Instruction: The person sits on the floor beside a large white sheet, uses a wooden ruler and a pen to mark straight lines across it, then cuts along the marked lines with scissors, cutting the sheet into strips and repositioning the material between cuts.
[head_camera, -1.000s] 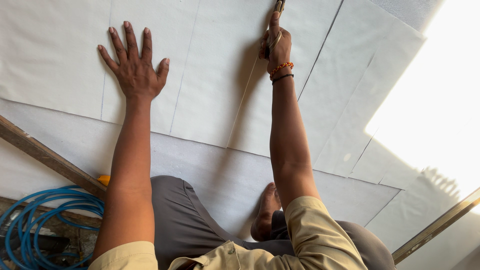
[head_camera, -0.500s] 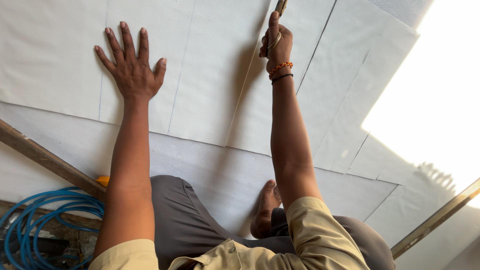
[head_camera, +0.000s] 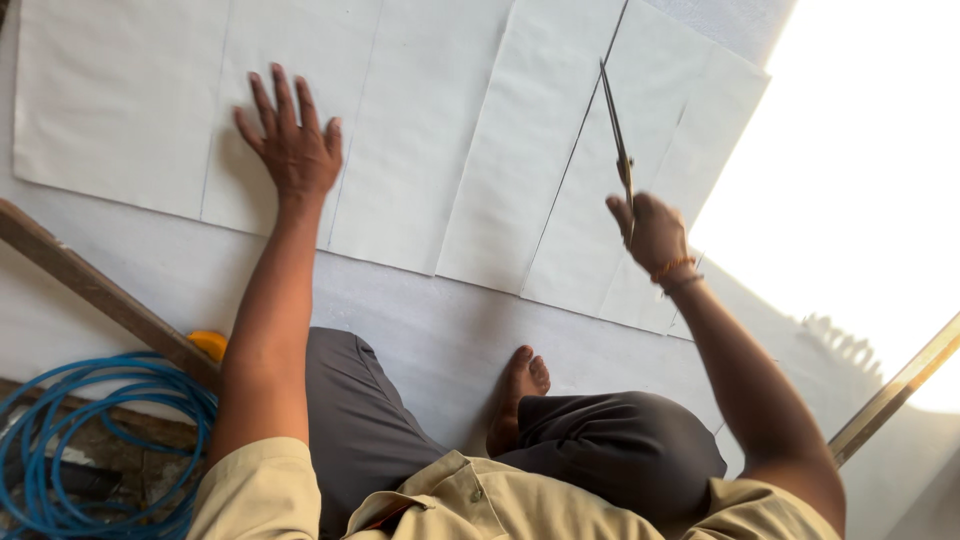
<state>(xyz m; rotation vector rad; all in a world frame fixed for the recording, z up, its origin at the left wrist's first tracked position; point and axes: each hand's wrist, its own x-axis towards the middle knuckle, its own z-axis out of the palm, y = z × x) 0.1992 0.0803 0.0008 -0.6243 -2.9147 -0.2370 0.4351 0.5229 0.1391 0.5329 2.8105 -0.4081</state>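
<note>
A coiled blue hose (head_camera: 95, 440) lies nearest. The left hand (head_camera: 292, 150) presses flat, fingers spread, on white cut sheets (head_camera: 420, 130) on the floor. The right hand (head_camera: 652, 232) grips long thin metal scissors (head_camera: 615, 135) above them. Easing that pressure could shift the sheets.

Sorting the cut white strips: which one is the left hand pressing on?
The second strip from the left; the left hand lies flat on it, the others are untouched.

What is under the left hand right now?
The left hand lies flat, fingers spread, on white sheet material laid out in panels, across a seam between two panels. More white sheet shows below the panels' edge. The patch under the palm itself is covered.
</note>
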